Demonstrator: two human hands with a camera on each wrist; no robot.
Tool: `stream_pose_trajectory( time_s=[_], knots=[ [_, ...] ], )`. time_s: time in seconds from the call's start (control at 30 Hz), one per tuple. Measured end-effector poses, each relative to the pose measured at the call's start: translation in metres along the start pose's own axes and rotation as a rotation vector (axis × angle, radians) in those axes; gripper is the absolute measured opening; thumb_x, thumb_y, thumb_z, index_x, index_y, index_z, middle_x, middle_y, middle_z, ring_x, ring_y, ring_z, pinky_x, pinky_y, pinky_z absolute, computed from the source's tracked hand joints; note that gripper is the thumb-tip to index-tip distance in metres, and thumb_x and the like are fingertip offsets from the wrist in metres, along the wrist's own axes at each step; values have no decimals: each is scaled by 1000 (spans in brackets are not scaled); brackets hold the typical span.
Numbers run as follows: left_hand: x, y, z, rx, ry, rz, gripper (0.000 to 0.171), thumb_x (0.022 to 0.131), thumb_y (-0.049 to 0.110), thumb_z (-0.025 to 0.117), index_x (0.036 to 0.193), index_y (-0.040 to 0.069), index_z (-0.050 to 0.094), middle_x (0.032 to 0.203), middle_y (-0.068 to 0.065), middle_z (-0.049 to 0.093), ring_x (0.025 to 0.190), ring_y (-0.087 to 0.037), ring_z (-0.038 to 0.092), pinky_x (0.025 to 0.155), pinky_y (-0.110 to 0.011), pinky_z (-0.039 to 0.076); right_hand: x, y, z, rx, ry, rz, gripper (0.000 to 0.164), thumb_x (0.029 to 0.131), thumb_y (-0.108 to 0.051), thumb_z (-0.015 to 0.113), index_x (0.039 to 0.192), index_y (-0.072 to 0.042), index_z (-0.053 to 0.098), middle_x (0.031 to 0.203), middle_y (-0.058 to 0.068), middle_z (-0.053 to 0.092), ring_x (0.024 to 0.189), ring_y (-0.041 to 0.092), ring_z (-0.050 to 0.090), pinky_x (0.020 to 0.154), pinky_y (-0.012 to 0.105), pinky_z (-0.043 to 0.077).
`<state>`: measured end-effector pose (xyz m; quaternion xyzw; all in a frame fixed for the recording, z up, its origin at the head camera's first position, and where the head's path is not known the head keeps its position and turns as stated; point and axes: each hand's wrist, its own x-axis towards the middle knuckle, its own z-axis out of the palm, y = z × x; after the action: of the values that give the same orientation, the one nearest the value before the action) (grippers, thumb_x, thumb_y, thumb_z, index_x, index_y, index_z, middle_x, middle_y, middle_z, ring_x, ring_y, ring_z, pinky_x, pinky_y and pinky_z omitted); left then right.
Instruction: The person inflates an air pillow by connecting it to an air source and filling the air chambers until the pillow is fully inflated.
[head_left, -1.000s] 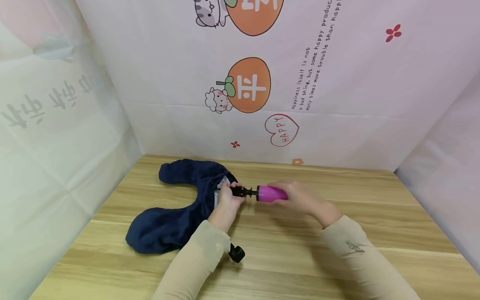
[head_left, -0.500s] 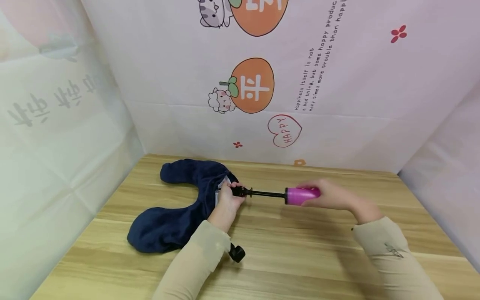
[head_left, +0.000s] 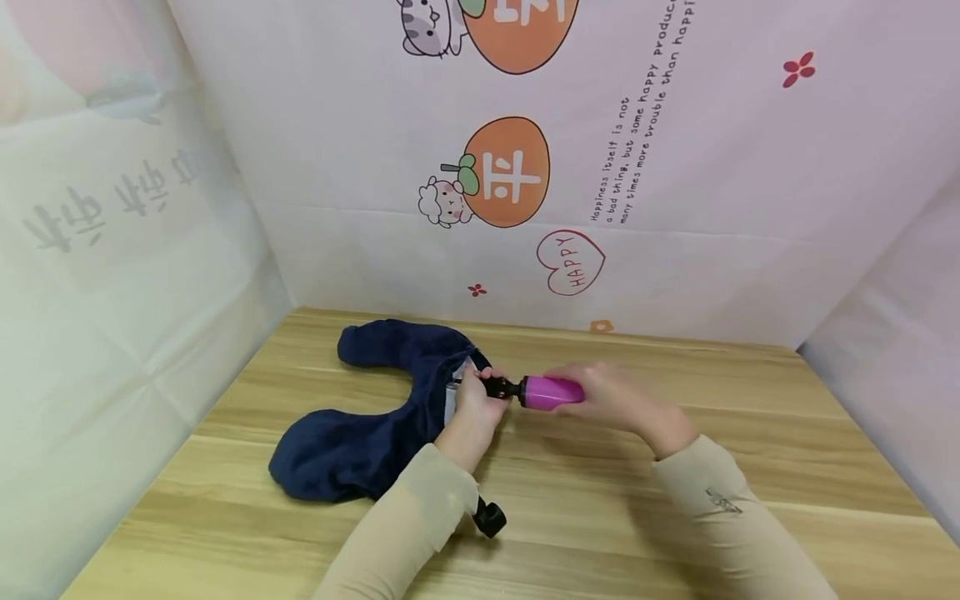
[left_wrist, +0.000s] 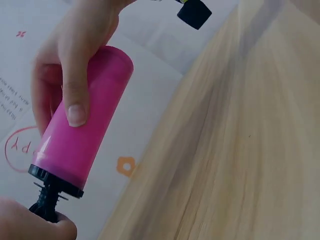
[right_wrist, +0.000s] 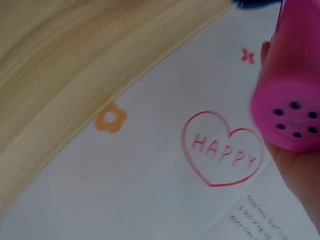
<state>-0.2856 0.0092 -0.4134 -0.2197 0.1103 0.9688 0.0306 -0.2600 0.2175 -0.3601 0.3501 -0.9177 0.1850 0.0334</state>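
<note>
A navy U-shaped neck pillow [head_left: 352, 446] lies on the left half of the table, a pale patch showing on its curved side. At that patch my left hand [head_left: 480, 410] grips the black end of a hand pump, where it meets the pillow; the exact joint is hidden by the fingers. My right hand [head_left: 611, 396] holds the pump's pink barrel [head_left: 551, 392], thumb along one side in the left wrist view. Barrel and black end are close together, with almost no rod between them. In the right wrist view the barrel's holed end cap [right_wrist: 295, 120] faces the camera.
The wood-grain table [head_left: 675, 533] stretches to the right and front. A printed white cloth [head_left: 712, 267] hangs behind it and at both sides. A black block-like piece [head_left: 491, 519] shows by the left forearm.
Half a second ago my right hand had drawn the barrel out to the right, baring a long black rod. Now it is pushed back in toward my left hand, which keeps its grip.
</note>
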Motion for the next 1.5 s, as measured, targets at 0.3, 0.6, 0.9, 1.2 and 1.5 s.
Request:
stream_pose_trajectory(
  time_s=[0.3,0.6,0.9,1.2,1.5],
  knots=[
    [3,12,0,8,21,-14,37,114,32,28,82,14,30,59,4,39,65,-12,43,76,-31,34,-5,6,-2,61,-4,59,48,84,-24,88,126,-6,72,112,5,73,90,15,64,79,38,53],
    [3,21,-3,-21,57,-12,38,114,31,30,81,13,31,61,3,40,65,-13,44,73,-29,36,-29,22,-28,125,-63,122,52,85,-25,86,129,-3,69,112,9,72,87,15,63,74,36,52],
    [6,15,-8,15,28,36,39,114,33,28,80,14,31,60,4,40,67,-13,44,78,-32,34,-35,26,-18,38,-52,126,47,84,-21,87,125,-8,70,108,4,72,86,15,63,76,38,52],
    [4,4,-7,40,70,99,32,114,28,30,86,13,30,61,4,41,66,-14,44,73,-31,35,8,-3,35,-147,91,-111,52,87,-21,85,131,-2,66,116,15,70,99,28,70,84,44,57],
    [9,16,-5,53,34,32,35,115,29,28,83,14,30,61,4,40,67,-14,44,85,-35,35,-3,6,17,-55,-18,-4,51,94,-23,77,139,-4,61,129,18,66,110,33,66,92,52,52]
  ],
)
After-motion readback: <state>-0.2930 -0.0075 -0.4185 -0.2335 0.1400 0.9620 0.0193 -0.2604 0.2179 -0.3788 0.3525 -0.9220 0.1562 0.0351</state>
